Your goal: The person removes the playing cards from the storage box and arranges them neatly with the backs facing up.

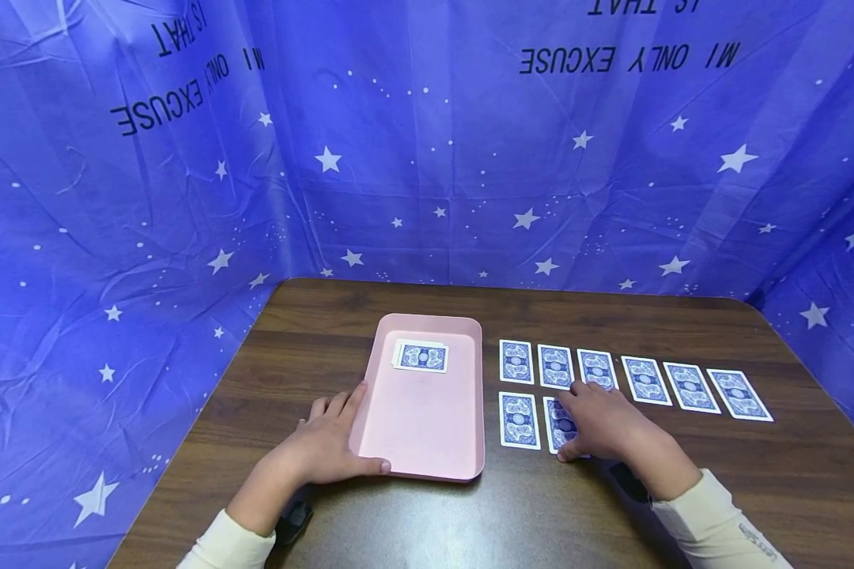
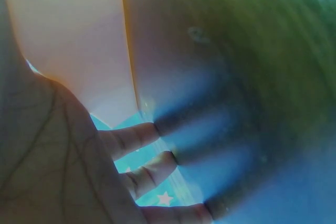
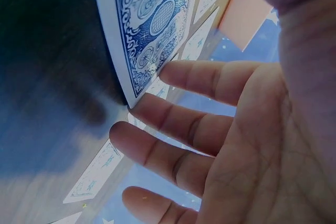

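Left of the near table: left hand (image 1: 334, 446), fingers spread, is resting against the left wall of the pink tray (image 1: 423, 427). Right of the tray, near row: right-end card (image 1: 559, 423), long axis running near to far, is lying partly beneath the right hand (image 1: 606, 423), the nearer one; its parted, fairly straight fingers are meeting the far edge. Farther: six-card row (image 1: 646, 381); card stack (image 1: 423, 357) is lying crosswise inside the tray.

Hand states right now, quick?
Left hand: open, touching the pink tray.
Right hand: open, touching a blue-backed card, no clear grip.
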Action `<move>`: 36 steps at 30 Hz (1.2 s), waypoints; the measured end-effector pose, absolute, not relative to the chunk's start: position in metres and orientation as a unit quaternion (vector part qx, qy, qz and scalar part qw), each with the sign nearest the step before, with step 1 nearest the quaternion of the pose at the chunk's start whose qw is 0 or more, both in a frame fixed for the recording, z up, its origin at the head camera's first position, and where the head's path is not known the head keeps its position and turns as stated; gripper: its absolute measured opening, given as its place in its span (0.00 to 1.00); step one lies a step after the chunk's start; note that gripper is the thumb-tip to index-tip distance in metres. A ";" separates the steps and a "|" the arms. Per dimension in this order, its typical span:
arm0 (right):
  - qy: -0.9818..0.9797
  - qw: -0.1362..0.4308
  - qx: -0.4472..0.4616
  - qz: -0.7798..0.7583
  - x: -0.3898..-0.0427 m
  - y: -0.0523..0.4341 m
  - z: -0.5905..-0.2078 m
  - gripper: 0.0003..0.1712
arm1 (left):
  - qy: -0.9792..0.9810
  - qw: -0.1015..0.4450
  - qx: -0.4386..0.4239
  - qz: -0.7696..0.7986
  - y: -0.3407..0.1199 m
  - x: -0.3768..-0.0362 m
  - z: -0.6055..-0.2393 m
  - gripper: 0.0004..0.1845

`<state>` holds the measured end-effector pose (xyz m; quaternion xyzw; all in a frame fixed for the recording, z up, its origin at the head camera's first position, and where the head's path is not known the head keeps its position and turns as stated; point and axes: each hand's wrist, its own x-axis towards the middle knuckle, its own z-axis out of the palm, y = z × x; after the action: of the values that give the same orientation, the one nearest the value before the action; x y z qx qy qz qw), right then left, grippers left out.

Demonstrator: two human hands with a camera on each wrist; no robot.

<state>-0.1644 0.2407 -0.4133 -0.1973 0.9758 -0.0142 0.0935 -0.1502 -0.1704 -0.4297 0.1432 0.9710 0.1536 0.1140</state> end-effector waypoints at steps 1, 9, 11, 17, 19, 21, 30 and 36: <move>0.976 0.093 -0.197 -0.014 -0.164 0.241 -0.413 0.47 | 0.971 0.114 0.143 0.154 -0.170 -0.150 -0.430 0.71; 0.977 0.096 -0.190 -0.009 -0.163 0.241 -0.413 0.49 | 0.971 0.116 0.142 0.154 -0.170 -0.150 -0.430 0.71; 0.977 0.097 -0.189 -0.008 -0.163 0.240 -0.413 0.49 | 0.971 0.116 0.141 0.153 -0.170 -0.150 -0.430 0.71; 0.978 0.099 -0.185 -0.007 -0.164 0.241 -0.414 0.51 | 0.971 0.118 0.140 0.154 -0.170 -0.150 -0.430 0.71; 0.978 0.098 -0.185 -0.009 -0.163 0.242 -0.414 0.51 | 0.971 0.117 0.141 0.154 -0.170 -0.150 -0.430 0.71; 0.978 0.100 -0.184 -0.012 -0.162 0.242 -0.414 0.50 | 0.971 0.117 0.141 0.155 -0.170 -0.150 -0.430 0.71; 0.973 0.088 -0.210 -0.027 -0.164 0.244 -0.414 0.49 | 0.970 0.115 0.143 0.157 -0.171 -0.150 -0.430 0.71; 0.968 0.065 -0.242 -0.029 -0.172 0.242 -0.405 0.45 | 0.970 0.117 0.142 0.156 -0.171 -0.150 -0.430 0.72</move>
<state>-0.1716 0.2416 -0.4048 -0.2422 0.9677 -0.0287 0.0646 -0.1503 -0.1709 -0.4301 0.1424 0.9704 0.1563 0.1167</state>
